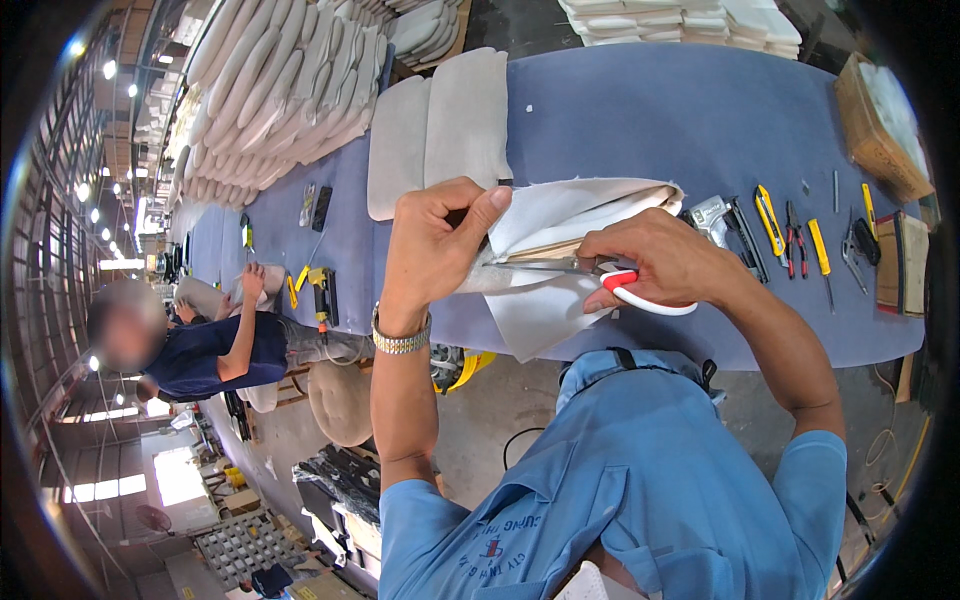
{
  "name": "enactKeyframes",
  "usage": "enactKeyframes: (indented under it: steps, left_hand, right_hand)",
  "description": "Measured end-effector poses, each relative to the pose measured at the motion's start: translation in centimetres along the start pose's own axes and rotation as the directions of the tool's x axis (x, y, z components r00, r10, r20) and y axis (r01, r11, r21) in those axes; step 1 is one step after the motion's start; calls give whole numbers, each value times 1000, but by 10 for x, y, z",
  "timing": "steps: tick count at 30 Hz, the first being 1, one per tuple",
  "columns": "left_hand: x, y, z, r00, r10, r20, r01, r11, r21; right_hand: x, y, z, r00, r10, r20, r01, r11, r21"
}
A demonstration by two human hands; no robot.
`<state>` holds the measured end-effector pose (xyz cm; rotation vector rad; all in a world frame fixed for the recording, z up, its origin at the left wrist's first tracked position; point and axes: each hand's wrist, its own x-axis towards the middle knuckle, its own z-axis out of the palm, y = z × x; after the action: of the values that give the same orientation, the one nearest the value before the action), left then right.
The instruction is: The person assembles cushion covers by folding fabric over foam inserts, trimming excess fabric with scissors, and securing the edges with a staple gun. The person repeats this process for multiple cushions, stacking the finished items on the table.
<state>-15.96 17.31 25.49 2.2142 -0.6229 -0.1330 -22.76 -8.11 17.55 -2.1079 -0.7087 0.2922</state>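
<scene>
A pale grey upholstery cover (545,325) lies on the blue-covered table in front of me, its flaps spread apart and a strip of wood or board colour showing inside. My left hand (440,240) is closed on the cover's left edge, thumb against bent fingers. In my right hand (650,255) is a pair of scissors (650,300) with red and white handles. Their blades point left, into the cover's fold close to my left hand; whether they touch the fabric I cannot tell. A finished-looking padded cushion (465,115) lies just beyond my left hand.
Right of the cover lie a staple gun (715,225), a yellow cutter (770,220), pliers (796,240) and a screwdriver (821,250). A cardboard box (875,130) stands far right. Stacked cushions (290,80) rise at the back left. At left, a co-worker (220,335) handles another piece.
</scene>
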Motion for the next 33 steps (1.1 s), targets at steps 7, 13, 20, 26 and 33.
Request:
enactKeyframes:
  steps: [7,13,20,26,33]
  left_hand:
    - [2,2,1,999,33,13,-33,999,-23]
    - [1,-2,0,1000,8,24,-6,998,-65]
    - [-2,-6,-2,998,-63,-10,62,997,-49]
    - [-2,-7,0,997,-74,-30,71,994,-81]
    - [2,-5,0,996,-90,-7,89,994,-64]
  right_hand:
    - [-1,-3,-1,1000,25,1,-25,1000,1]
    - [-2,3,8,999,2,-39,-1,1000,18]
    - [-3,4,4,998,-36,-60,34,999,-35]
    - [-5,6,4,999,-20,-39,20,1000,10]
    - [-4,7,3,998,-38,-49,38,999,-12]
